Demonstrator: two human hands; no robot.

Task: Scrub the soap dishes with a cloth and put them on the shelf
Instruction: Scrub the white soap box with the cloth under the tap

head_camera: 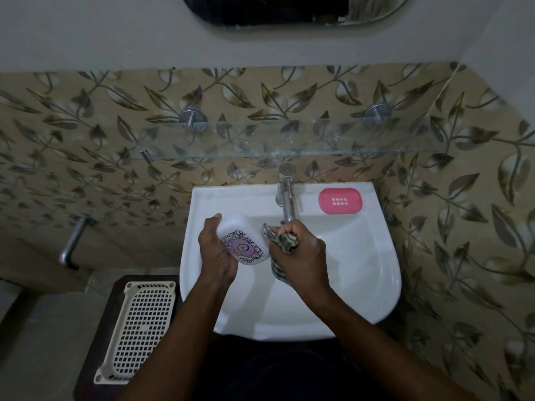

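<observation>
Over the white basin, just below the tap, a white soap dish with a purple and black ornamental label is gripped along its near edge by the fingers of the left hand, the thumb being laid against its upper end. A striped cloth is clenched in the fist of the right hand, bunched just beside the dish's right edge; whether the two are touching cannot be told. Scrubbing is judged to be in hand, with this dish not yet shelved. A second, pink soap dish is seen lying on the basin's back right ledge, well apart from both hands and apparently untouched. Trouble could be caused by the wet, smooth plastic: should the cloth be pressed hard against the free end, the dish could be levered out of the one-sided hold and dropped into the bowl. The glass shelf is mounted on the wall above the tap on two metal pegs, and its clear edge is hard to make out against the leaf-patterned tiles, so a dish could be knocked against it or set too near the rim. The room is dimly lit. A cream perforated tray is laid on a dark stool to the left, and the lower edge of a mirror is seen above.
</observation>
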